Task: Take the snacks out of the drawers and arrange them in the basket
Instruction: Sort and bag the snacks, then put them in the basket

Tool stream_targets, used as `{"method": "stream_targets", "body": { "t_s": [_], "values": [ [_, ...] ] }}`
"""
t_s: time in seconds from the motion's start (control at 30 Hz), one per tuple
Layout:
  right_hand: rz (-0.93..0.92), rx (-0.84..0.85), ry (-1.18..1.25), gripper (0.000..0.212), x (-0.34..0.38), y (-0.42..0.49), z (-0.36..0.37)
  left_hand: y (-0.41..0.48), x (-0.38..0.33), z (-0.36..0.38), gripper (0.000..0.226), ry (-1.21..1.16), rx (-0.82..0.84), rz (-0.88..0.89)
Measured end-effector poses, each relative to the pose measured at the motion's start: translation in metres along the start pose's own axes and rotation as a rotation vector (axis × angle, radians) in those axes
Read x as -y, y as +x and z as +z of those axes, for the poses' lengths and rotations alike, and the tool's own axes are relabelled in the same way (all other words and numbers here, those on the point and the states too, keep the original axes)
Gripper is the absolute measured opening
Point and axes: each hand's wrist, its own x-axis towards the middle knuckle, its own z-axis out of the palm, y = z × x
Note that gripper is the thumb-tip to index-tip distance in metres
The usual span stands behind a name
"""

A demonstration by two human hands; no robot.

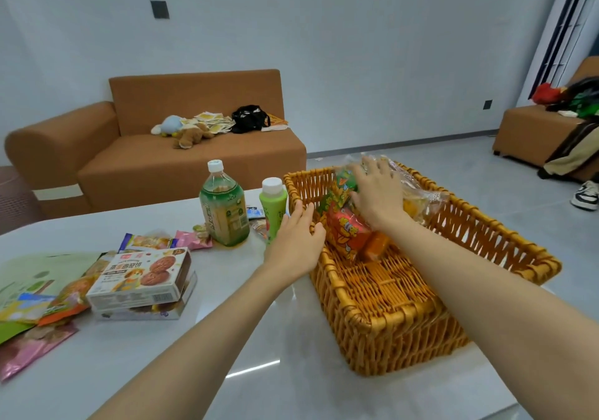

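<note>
wicker, woven in orange-yellow strands, makes up the rectangular basket [398, 338] that sits on the glossy white table [275, 361] under both forearms. the left hand [296, 241] lies with straight, relaxed fingers against the basket's left rim, gripping nothing. the right hand [377, 192] reaches further in, fingers spread and flat on the snacks heaped at the far end; it grasps none of them. under its fingertips is a green and yellow snack packet [340, 189], and to the right of its knuckles a crinkled clear plastic bag [421, 192] with yellowish contents. below its wrist, between the two hands, a red and orange cartoon-printed packet [346, 231] lies beside a small orange packet [376, 246].

just beside the left hand, on its left, stands a small light-green bottle [272, 205] with a white cap, and next to that a large green tea bottle [223, 209], also white-capped. further left lies a white biscuit box [142, 278] printed with brown cookies, stacked on another box, next to a loose heap of flat colourful snack bags [48, 293] and a pink foil bag [29, 348]. well beyond both hands a brown fabric sofa [162, 166] carries plush toys [191, 134] and a black bag [249, 118].
</note>
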Motion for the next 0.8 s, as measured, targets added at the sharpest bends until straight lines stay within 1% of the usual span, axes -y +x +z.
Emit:
{"method": "stream_targets", "body": {
  "t_s": [0.07, 0.1, 0.13, 0.23, 0.33, 0.43, 0.57, 0.7, 0.8],
  "values": [
    [-0.205, 0.109, -0.292, 0.051, 0.002, -0.004, 0.001, 0.0, 0.001, -0.001, 0.054, 0.003, 0.006, -0.002],
    [-0.264, 0.186, -0.37, 0.054, 0.003, -0.006, 0.003, 0.0, 0.001, -0.001, 0.054, 0.008, 0.008, -0.003],
    [-0.277, 0.27, -0.413, 0.06, 0.003, -0.009, 0.006, 0.0, 0.0, -0.001, 0.054, 0.011, 0.013, -0.005],
    [-0.173, 0.486, -0.454, 0.076, -0.005, -0.015, 0.012, 0.0, -0.002, -0.002, 0.055, 0.016, 0.023, -0.014],
    [-0.118, 0.552, -0.453, 0.082, -0.011, -0.016, 0.017, 0.0, -0.002, -0.003, 0.055, 0.026, 0.033, -0.019],
    [-0.111, 0.554, -0.42, 0.081, -0.01, -0.015, 0.018, 0.0, -0.002, -0.004, 0.055, 0.039, 0.047, -0.024],
    [-0.128, 0.51, -0.253, 0.07, -0.006, -0.021, 0.003, -0.001, -0.004, -0.004, 0.055, 0.064, 0.03, -0.036],
    [-0.12, 0.325, -0.054, 0.055, 0.003, -0.036, -0.032, -0.016, -0.004, -0.007, 0.058, 0.058, -0.011, -0.064],
    [-0.137, 0.199, 0.063, 0.048, 0.013, -0.049, -0.072, -0.037, -0.003, -0.019, 0.059, 0.026, -0.051, -0.035]
  ]
}}
